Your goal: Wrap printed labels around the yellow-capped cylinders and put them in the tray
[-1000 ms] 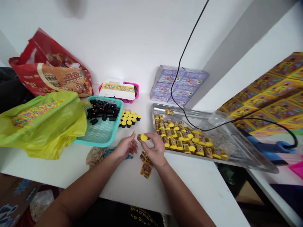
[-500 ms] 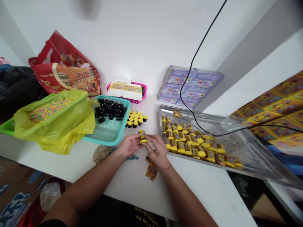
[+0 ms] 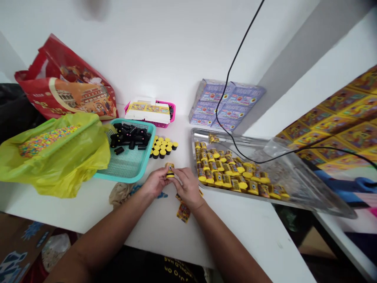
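Over the white table, a small yellow and black container with a printed sticker [image 3: 170, 170] is pinched between my two hands. My left hand [image 3: 156, 182] grips its left side with thumb and fingers. From the right, my right hand [image 3: 188, 188] closes on it at the label. Printed yellow stickers [image 3: 183, 212] lie partly hidden under my right hand. Just beyond my hands stands a cluster of black containers with yellow lids [image 3: 162, 147]. To the right, a metal tray [image 3: 193, 137] bears rows of yellow containers with stickers [image 3: 226, 181].
A teal basket [image 3: 126, 165] holds black containers. Left of it, yellow plastic [image 3: 88, 165] wraps a bin of colourful beads [image 3: 47, 139]. Behind stand a red bag [image 3: 85, 94], a pink basket [image 3: 173, 112] and purple boxes [image 3: 224, 104]. A black cable [image 3: 228, 78] crosses above the tray.
The view has shifted slightly, so most things appear further left. Both hands still hold the same container, with the fingers around its sticker slightly rearranged.
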`<state>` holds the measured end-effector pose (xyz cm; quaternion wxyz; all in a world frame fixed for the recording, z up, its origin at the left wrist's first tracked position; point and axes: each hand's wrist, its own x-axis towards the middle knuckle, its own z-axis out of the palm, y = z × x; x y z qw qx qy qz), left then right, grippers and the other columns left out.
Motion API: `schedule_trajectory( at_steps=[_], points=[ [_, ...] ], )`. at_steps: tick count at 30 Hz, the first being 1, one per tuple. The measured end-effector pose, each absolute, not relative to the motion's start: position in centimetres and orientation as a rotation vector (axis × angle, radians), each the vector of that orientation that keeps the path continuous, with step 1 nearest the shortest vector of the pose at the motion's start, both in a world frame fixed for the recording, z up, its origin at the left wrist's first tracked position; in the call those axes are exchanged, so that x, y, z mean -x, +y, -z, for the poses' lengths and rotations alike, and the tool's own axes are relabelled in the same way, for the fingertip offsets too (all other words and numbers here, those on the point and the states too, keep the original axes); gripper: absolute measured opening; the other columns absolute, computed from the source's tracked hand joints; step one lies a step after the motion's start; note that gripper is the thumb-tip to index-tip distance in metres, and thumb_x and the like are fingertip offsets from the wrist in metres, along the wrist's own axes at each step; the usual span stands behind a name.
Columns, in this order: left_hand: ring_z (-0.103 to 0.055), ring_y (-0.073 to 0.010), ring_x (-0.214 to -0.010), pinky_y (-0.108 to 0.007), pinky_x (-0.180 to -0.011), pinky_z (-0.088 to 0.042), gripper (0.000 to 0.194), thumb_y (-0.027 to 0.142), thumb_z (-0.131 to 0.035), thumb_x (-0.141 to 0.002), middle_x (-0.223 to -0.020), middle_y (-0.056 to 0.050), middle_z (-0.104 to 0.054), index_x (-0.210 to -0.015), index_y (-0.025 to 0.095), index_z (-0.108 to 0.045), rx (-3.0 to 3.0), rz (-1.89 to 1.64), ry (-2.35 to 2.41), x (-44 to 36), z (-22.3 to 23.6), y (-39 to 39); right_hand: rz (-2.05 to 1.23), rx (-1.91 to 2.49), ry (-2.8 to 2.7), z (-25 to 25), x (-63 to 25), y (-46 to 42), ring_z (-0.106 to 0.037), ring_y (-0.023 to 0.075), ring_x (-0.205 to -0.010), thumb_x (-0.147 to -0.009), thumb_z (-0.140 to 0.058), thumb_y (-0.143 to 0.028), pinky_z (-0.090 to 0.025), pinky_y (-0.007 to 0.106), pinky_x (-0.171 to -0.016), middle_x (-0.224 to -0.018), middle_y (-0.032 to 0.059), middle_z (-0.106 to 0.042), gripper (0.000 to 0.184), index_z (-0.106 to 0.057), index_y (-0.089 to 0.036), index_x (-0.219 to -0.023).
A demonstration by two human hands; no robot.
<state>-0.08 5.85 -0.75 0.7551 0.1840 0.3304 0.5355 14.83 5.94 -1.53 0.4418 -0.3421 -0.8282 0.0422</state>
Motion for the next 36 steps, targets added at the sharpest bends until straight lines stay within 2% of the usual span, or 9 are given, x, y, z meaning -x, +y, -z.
schedule_trajectory(
  at_steps=[5,10,15,22,27,32,36],
  points=[
    [-0.055,-0.0103,-0.068,-0.023,-0.069,-0.041,0.024,0.035,-0.079,-0.069,-0.074,-0.001,-0.063,-0.075,0.016,-0.066,-0.364,-1.166,0.744,-0.04,0.93,5.82,-0.191,0.831,-2.028,1.45,-14.91,6.14,-0.059,0.0217,-0.083,-0.092,-0.055,-0.024,-0.051,0.037,-0.074,-0.089,0.0070,-0.067,0.030,-0.062,-0.028,-0.121],
    [-0.057,-0.0113,-0.068,-0.026,-0.073,-0.043,0.020,0.030,-0.077,-0.071,-0.073,-0.001,-0.064,-0.074,0.015,-0.065,-0.370,-1.146,0.757,0.25,0.91,5.99,-0.118,0.862,-2.103,1.88,-15.44,6.47,-0.058,0.0219,-0.083,-0.091,-0.057,-0.025,-0.048,0.038,-0.075,-0.088,0.0071,-0.067,0.025,-0.065,-0.025,-0.115],
    [-0.058,-0.0139,-0.070,-0.029,-0.074,-0.045,0.023,0.037,-0.074,-0.074,-0.080,-0.004,-0.067,-0.083,0.016,-0.068,-0.391,-1.115,0.743,0.59,0.67,6.09,-0.046,0.867,-2.091,1.83,-15.40,6.23,-0.058,0.0223,-0.088,-0.090,-0.058,-0.023,-0.050,0.038,-0.077,-0.096,0.0087,-0.066,0.028,-0.061,-0.022,-0.118],
    [-0.056,-0.0129,-0.071,-0.026,-0.072,-0.041,0.014,0.030,-0.071,-0.078,-0.079,-0.004,-0.066,-0.081,0.016,-0.070,-0.426,-1.107,0.742,0.46,0.97,6.03,-0.237,0.912,-1.979,1.55,-14.83,5.78,-0.061,0.0223,-0.091,-0.089,-0.061,-0.032,-0.054,0.039,-0.079,-0.100,0.0081,-0.065,0.042,-0.053,-0.023,-0.129],
    [-0.058,-0.0134,-0.076,-0.027,-0.077,-0.040,0.011,0.027,-0.069,-0.080,-0.083,-0.003,-0.068,-0.088,0.020,-0.070,-0.372,-1.124,0.709,0.14,1.42,5.97,-0.195,0.888,-1.988,1.95,-14.72,6.10,-0.061,0.0220,-0.091,-0.092,-0.056,-0.028,-0.054,0.038,-0.079,-0.101,0.0083,-0.066,0.038,-0.054,-0.025,-0.130],
    [-0.059,-0.0127,-0.072,-0.028,-0.078,-0.042,0.013,0.029,-0.065,-0.083,-0.079,-0.003,-0.068,-0.090,0.019,-0.070,-0.367,-1.071,0.732,0.33,1.36,6.03,-0.089,0.800,-1.997,2.37,-15.01,6.74,-0.059,0.0205,-0.081,-0.091,-0.057,-0.021,-0.053,0.036,-0.073,-0.089,0.0068,-0.067,0.033,-0.059,-0.024,-0.124],
    [-0.058,-0.0138,-0.068,-0.029,-0.075,-0.045,0.024,0.039,-0.062,-0.085,-0.075,-0.005,-0.066,-0.085,0.016,-0.069,-0.402,-1.048,0.769,0.33,1.13,6.03,-0.066,0.817,-2.056,2.28,-15.03,6.61,-0.059,0.0209,-0.082,-0.091,-0.057,-0.022,-0.052,0.036,-0.072,-0.087,0.0071,-0.067,0.025,-0.064,-0.023,-0.115]
  ],
)
